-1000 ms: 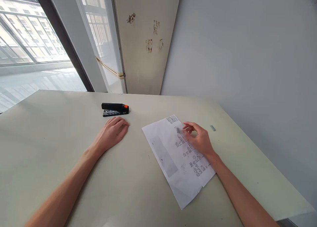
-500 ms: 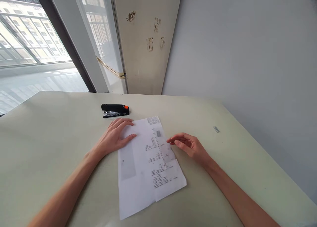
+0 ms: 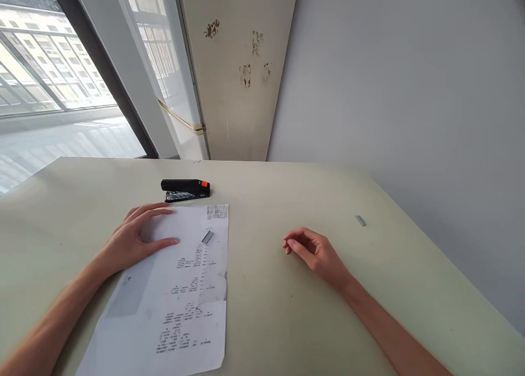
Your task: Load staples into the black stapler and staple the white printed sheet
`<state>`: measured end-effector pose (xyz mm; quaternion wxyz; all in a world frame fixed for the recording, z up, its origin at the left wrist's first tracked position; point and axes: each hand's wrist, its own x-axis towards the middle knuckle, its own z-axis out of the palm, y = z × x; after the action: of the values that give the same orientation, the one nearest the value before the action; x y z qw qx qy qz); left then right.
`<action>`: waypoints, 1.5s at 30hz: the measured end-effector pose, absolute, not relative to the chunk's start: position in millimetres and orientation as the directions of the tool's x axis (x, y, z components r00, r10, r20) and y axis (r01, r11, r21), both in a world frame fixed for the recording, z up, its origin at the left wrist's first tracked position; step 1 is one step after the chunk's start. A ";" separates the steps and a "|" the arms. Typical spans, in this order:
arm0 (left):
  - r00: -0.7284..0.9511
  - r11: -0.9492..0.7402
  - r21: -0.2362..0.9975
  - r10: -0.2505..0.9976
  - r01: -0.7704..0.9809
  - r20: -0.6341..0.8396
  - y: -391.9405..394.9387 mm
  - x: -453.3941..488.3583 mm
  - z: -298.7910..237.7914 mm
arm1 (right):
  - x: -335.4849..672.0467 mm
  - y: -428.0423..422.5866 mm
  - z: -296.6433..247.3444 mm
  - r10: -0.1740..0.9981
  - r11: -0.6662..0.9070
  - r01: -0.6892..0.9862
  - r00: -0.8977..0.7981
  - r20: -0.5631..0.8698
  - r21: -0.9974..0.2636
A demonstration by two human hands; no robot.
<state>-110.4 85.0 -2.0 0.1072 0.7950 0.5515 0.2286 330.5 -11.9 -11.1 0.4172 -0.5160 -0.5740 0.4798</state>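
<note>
My left hand lies on the upper left part of a printed paper sheet, thumb and fingers spread. A short grey strip of staples rests on the sheet's print near its top right corner. Just beyond the top of the paper stands a black stapler with an orange patch, close to my left fingertips. My right hand is over the table to the right of the sheet, apart from it. Its fingers are curled in with the thumb against them, and nothing shows between them.
Another grey strip of staples lies on the pale table toward the right. A grey wall borders the table on the right. At the back are a stained panel and a window.
The paper has slid left and turned under my left hand, carrying the strip of staples with it. My right hand has stayed near its place, its fingers curling in more.
</note>
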 end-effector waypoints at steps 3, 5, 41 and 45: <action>0.194 -0.285 0.430 0.950 0.857 0.244 84.2 -118.0 -0.7 | 328.7 -12.4 -12.0 0.993 0.005 0.213 -0.117 -0.020 -0.977; 0.155 -0.245 0.433 0.960 0.867 0.233 83.8 -116.3 -0.7 | 327.6 -12.6 -12.6 0.993 0.002 0.232 -0.118 -0.026 -0.973; 0.161 -0.247 0.306 0.947 0.919 0.279 82.1 -109.2 -7.8 | 320.5 -12.9 -9.2 0.991 0.033 0.373 -0.134 -0.018 -0.927; 0.167 -0.254 0.304 0.945 0.918 0.283 82.2 -110.9 -9.9 | 320.9 -13.3 -11.1 0.991 0.032 0.372 -0.134 -0.020 -0.927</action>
<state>-110.9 82.2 -9.9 0.0314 0.7633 0.6101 0.2101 320.9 -13.3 -11.1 0.3621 -0.5494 -0.6203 0.4269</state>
